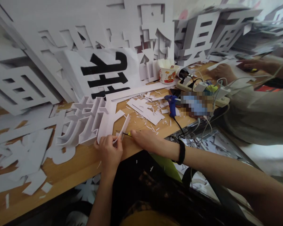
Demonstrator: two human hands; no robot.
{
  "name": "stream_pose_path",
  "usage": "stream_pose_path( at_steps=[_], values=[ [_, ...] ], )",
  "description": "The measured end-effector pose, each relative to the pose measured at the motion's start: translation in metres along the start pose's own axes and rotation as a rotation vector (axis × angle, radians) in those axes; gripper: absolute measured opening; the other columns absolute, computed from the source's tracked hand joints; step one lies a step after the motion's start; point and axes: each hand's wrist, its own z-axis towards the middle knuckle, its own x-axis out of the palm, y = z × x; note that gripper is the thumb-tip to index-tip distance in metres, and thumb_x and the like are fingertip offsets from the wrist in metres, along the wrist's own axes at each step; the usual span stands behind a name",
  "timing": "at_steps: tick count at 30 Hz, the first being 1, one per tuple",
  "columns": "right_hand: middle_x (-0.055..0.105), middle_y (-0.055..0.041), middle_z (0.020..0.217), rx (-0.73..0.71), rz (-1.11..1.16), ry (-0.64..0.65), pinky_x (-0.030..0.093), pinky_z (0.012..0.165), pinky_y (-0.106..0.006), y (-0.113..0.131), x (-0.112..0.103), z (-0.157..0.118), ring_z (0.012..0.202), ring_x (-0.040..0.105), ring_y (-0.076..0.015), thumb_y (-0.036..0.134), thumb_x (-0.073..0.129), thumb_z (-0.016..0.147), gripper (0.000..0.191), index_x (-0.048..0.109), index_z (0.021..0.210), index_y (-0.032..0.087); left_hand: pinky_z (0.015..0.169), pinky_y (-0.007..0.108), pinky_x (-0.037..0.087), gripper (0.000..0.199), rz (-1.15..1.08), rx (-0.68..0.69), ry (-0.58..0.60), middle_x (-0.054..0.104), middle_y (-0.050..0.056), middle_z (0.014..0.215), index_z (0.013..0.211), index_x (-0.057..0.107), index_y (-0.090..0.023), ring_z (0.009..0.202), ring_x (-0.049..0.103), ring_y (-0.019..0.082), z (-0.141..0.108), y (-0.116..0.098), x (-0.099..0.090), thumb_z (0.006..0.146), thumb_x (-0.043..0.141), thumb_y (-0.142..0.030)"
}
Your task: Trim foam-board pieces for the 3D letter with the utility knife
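My left hand (109, 149) pinches a narrow white foam-board strip (124, 127) that stands up from its fingers and bends slightly. Close on its right, my right hand (143, 139) is closed around a utility knife (127, 134), of which a yellow and dark part shows. The knife's tip points left and lies near or against the strip; contact cannot be made out. Beneath and behind my left hand stretches a flat white letter piece (110, 114). Left of it rises a raised white character (87, 121) with thin upright walls.
A blue glue gun (171, 105) rests right of scattered white offcuts (146, 110). Behind are a paper cup (168, 73), a sheet with a black character (106, 73) and upright cut boards. Cables surround a power strip (219, 99). A co-worker's hands (223, 72) are at far right.
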Motion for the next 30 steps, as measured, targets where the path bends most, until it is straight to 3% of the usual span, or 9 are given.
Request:
stream_pose_path(
  at_steps=[7, 16, 30],
  values=[
    [0.074, -0.0159, 0.094, -0.027, -0.04, -0.022, 0.052, 0.065, -0.031, 0.002, 0.005, 0.004, 0.089, 0.073, -0.027, 0.011, 0.037, 0.099, 0.025, 0.06, 0.11, 0.008, 0.096, 0.05, 0.032, 0.022, -0.013, -0.026, 0.024, 0.066, 0.006, 0.072, 0.072, 0.056, -0.022, 0.082, 0.06, 0.028, 0.0, -0.001, -0.001, 0.089, 0.053, -0.036],
    [0.073, -0.0133, 0.093, -0.009, -0.078, -0.047, 0.052, 0.061, -0.03, 0.005, 0.015, 0.0, 0.08, 0.073, -0.0245, 0.005, 0.037, 0.095, 0.029, 0.061, 0.111, 0.009, 0.094, 0.048, 0.032, 0.023, -0.013, -0.024, 0.027, 0.068, 0.006, 0.073, 0.073, 0.057, -0.022, 0.083, 0.062, 0.028, 0.001, -0.004, -0.003, 0.09, 0.052, -0.037],
    [0.073, -0.0162, 0.094, 0.001, 0.002, -0.01, 0.057, 0.069, -0.033, 0.005, 0.018, 0.003, 0.086, 0.073, -0.0259, 0.005, 0.036, 0.094, 0.029, 0.06, 0.11, 0.009, 0.092, 0.047, 0.034, 0.025, 0.037, 0.04, -0.004, 0.067, 0.005, 0.071, 0.074, 0.057, -0.021, 0.079, 0.062, 0.026, 0.001, -0.004, -0.004, 0.092, 0.053, -0.037]
  ],
)
